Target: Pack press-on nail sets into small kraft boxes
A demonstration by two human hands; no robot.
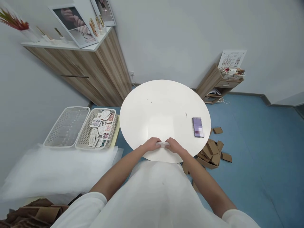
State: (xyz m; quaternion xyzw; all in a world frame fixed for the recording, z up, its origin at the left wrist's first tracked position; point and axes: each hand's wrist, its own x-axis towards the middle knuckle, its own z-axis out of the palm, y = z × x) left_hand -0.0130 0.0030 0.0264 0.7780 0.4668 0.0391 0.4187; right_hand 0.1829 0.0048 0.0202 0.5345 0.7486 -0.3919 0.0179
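Observation:
At the near edge of the round white table (135,107), my left hand (152,144) and my right hand (173,145) face each other. Between them they grip the two ends of a narrow white strip (162,144), which looks like a folded or rolled sheet. The fingers of both hands are closed around its ends. Just beyond the strip, a pale rectangle shows on the tabletop; whether it is a thin sheet or a reflection I cannot tell. A purple packet (197,127), partly blurred, lies toward the table's right side.
Left of the table stand a white basket of small printed packets (99,128), a second white basket (67,126), and a pile of translucent white sheets (59,172). Cardboard pieces (211,152) lie on the floor at right. A wooden cabinet (111,63) and low shelf (209,84) stand behind.

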